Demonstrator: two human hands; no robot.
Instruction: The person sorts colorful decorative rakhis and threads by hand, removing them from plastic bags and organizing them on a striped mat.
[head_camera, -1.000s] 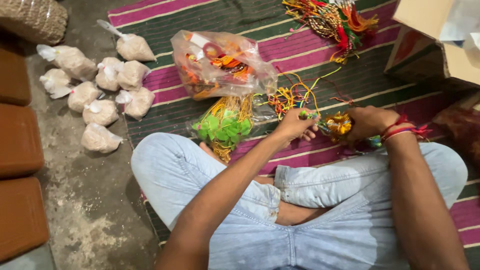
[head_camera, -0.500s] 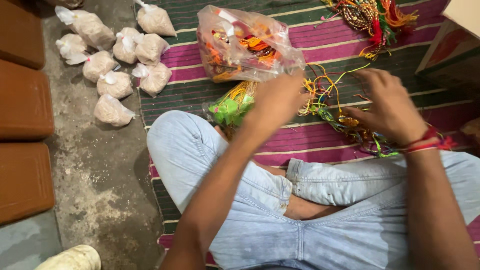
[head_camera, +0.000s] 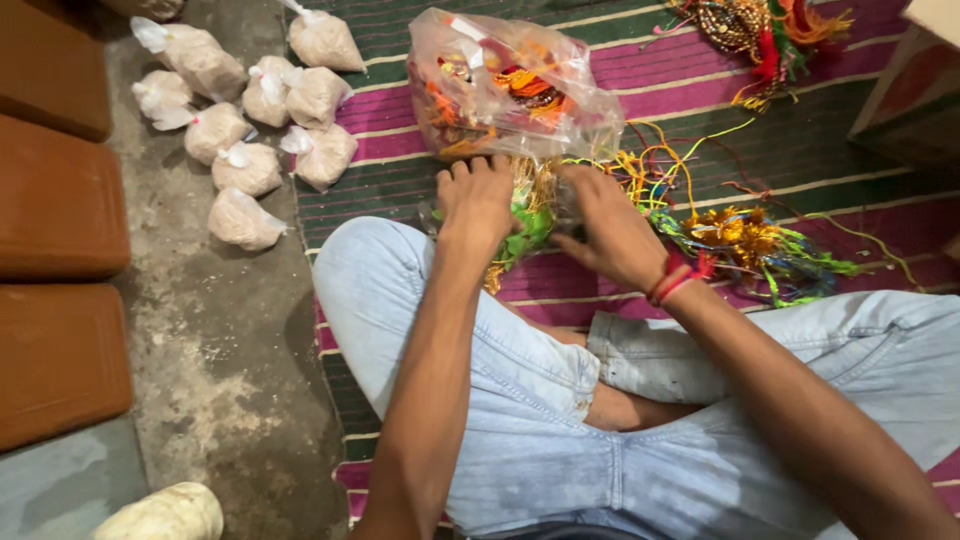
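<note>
Where both hands (head_camera: 545, 215) meet, clear plastic bag (head_camera: 510, 85).

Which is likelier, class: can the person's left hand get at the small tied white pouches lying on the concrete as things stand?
Probably yes. The left hand rests on the green bundle, and only bare mat lies between it and the nearest white pouches.

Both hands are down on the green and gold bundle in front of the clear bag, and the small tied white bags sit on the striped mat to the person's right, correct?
Not quite. The head view shows the small tied white bags to the person's left, mostly on bare floor. Both the left hand and right hand are on the green and gold bundle before the clear bag.
</note>
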